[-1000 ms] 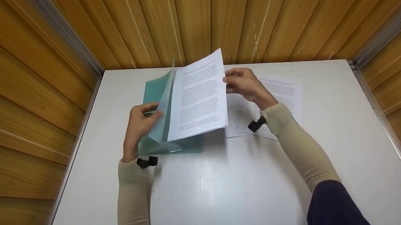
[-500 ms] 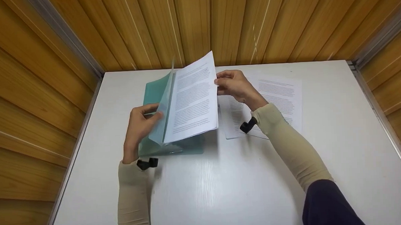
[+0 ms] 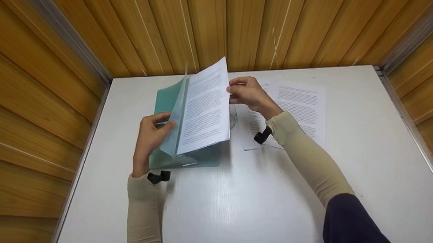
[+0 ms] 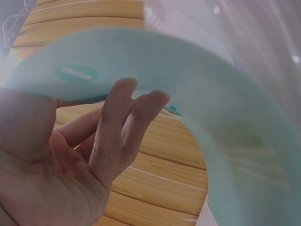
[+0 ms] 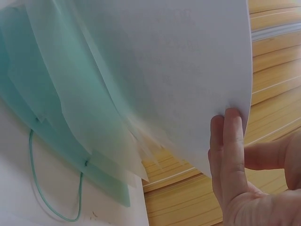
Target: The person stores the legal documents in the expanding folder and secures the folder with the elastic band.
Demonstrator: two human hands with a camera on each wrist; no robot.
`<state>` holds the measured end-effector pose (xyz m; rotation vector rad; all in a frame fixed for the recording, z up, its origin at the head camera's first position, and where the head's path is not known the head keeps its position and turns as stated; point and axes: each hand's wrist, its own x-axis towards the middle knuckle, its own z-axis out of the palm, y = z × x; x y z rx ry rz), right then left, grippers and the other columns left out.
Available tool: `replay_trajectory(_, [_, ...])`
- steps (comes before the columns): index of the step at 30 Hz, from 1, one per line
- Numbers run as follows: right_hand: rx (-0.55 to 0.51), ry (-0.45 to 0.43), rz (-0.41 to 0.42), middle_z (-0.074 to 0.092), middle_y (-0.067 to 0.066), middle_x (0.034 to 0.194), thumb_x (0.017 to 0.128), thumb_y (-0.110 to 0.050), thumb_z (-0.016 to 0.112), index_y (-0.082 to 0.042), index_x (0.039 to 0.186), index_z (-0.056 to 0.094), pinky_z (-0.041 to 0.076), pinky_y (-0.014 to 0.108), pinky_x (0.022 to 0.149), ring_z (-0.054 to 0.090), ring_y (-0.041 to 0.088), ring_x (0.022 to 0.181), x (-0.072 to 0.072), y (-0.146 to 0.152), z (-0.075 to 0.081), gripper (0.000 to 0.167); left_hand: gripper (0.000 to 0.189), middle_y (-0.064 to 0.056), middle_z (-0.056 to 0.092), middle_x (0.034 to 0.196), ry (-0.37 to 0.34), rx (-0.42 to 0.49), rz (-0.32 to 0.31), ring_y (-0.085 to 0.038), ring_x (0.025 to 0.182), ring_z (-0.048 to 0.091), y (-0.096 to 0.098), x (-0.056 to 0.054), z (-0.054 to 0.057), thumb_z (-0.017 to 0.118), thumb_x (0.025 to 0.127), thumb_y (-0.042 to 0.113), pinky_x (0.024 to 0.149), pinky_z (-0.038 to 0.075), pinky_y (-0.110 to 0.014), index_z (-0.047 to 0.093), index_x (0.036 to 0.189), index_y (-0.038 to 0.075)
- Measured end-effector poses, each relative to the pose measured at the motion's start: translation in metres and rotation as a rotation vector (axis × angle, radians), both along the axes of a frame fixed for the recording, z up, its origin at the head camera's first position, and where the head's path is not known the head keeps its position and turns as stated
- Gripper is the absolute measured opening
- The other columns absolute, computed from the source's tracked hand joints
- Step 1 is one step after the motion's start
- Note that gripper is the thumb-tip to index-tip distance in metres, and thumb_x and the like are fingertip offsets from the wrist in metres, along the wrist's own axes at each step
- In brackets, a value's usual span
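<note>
My left hand [image 3: 153,133] pinches the raised translucent flap [image 3: 175,136] of a teal plastic folder [image 3: 164,100] at the flap's left edge. In the left wrist view the flap [image 4: 141,54] bows over the thumb and fingers. A thin stack of printed paper [image 3: 205,109] stands tilted, its left side tucked in behind this flap. Its right edge is pinched by my right hand [image 3: 250,94], thumb on the printed face. The right wrist view shows the fingers flat against the back of the stack [image 5: 183,61], with the folder's leaves [image 5: 66,89] fanned beside it.
Several more printed sheets [image 3: 299,97] lie overlapping on the white table [image 3: 263,199], under and right of my right hand. A teal elastic cord [image 5: 32,162] loops out from the folder's edge. Wood-panel walls [image 3: 212,30] stand behind and at both sides.
My right hand has moved left with the paper stack, whose left side sits deeper behind the flap. A loop of cord now shows beside the stack. The left hand stays in place.
</note>
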<state>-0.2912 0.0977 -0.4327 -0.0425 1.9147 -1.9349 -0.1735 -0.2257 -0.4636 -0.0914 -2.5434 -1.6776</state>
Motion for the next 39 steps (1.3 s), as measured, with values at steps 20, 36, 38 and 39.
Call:
replay_trajectory(20, [0.028,0.007,0.011,0.072,0.021,0.12,0.105,-0.005,0.062,0.004,0.133,0.062,0.064,0.033,0.08,0.077,0.025,0.093,0.001,-0.019,-0.004,0.03,0.031,-0.019,0.076,0.124,0.012,-0.011,0.001,-0.034,0.106,0.078,0.0,0.001,0.001,0.074,0.098,0.008,0.083,0.06,-0.025,0.077,0.127,0.001])
replay_trajectory(36, [0.151,0.018,0.06,0.075,0.021,0.113,0.1,-0.006,0.067,0.006,0.125,0.063,0.065,0.033,0.075,0.078,0.024,0.088,0.007,-0.013,-0.006,0.028,0.029,-0.019,0.077,0.121,0.043,-0.011,0.011,-0.034,0.099,0.079,0.003,0.0,0.001,0.073,0.098,0.006,0.078,0.058,-0.02,0.078,0.125,0.0])
replay_trajectory(38, [0.197,0.024,0.079,0.075,0.021,0.11,0.1,-0.005,0.068,0.007,0.122,0.065,0.065,0.032,0.074,0.078,0.023,0.086,0.008,-0.012,-0.006,0.025,0.028,-0.019,0.077,0.121,0.048,-0.011,0.01,-0.034,0.098,0.079,0.003,0.0,0.001,0.073,0.098,0.006,0.078,0.058,-0.02,0.078,0.125,0.0])
replay_trajectory(39, [0.218,0.029,0.082,0.075,0.02,0.109,0.099,-0.005,0.068,0.007,0.12,0.065,0.064,0.032,0.073,0.078,0.022,0.086,0.008,-0.012,-0.005,0.024,0.028,-0.019,0.077,0.121,0.049,-0.008,0.008,-0.034,0.097,0.079,0.003,0.0,0.001,0.073,0.098,0.006,0.077,0.058,-0.02,0.078,0.125,0.0])
